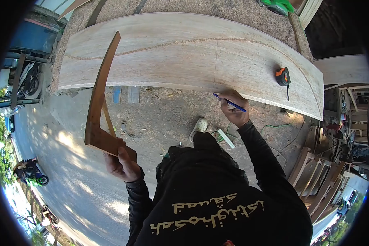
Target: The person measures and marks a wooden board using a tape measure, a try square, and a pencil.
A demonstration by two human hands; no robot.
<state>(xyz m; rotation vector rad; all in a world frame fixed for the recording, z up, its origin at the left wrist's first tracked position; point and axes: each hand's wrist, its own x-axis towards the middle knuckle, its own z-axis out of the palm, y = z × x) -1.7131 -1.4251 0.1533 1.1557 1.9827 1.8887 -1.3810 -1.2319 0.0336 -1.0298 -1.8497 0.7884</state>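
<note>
While a blue pen (pixel 237 106) is clasped in the fingers of the right hand (pixel 235 117), by the near edge of a long wooden board (pixel 164 61), a large wooden square (pixel 96 102) is gripped at its short arm by the left hand (pixel 125 167), with the thumb closed over the wood. The square's long arm is pointed across the board's left part; whether the surface is touched by it cannot be told. A thin straight line (pixel 216 61) is drawn across the board, ending close to the right hand, and a rough, wavy curve (pixel 233 39) is traced along its length. From these, marking-out is judged to be the step in hand, with the square not set on the line. For another straight mark, the square would need to be seated against the board's edge and steadied, and the pen brought to the wood. Farther right, a tape measure (pixel 283 76) is placed on the board; beyond the far edge, pale shavings (pixel 201 7) are spread.
</note>
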